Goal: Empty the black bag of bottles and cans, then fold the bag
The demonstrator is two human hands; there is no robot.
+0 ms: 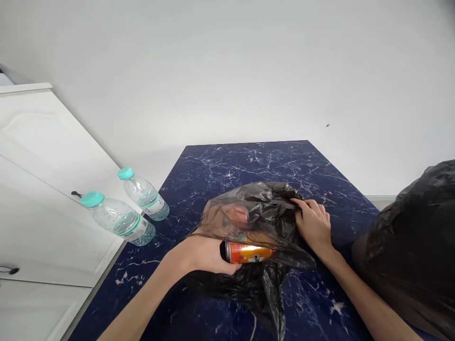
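An orange soda can (250, 252) lies on its side in the mouth of a thin black plastic bag (266, 194) on the table. My left hand (209, 251) reaches into the bag, its thumb below the can's near end and its fingers behind the film. Through the film a blurred reddish shape (237, 214) shows near those fingers; I cannot tell what it is. At the bag's right side, my right hand (313, 222) is closed on the gathered plastic. Loose folds of the bag hang below the can.
Two clear plastic bottles with turquoise caps, a nearer one (121, 220) and a farther one (145, 196), stand at the table's left edge. The dark blue marbled table (241, 163) meets a white wall. White cabinets (42, 189) are left; a bulky black bag (415, 251) is right.
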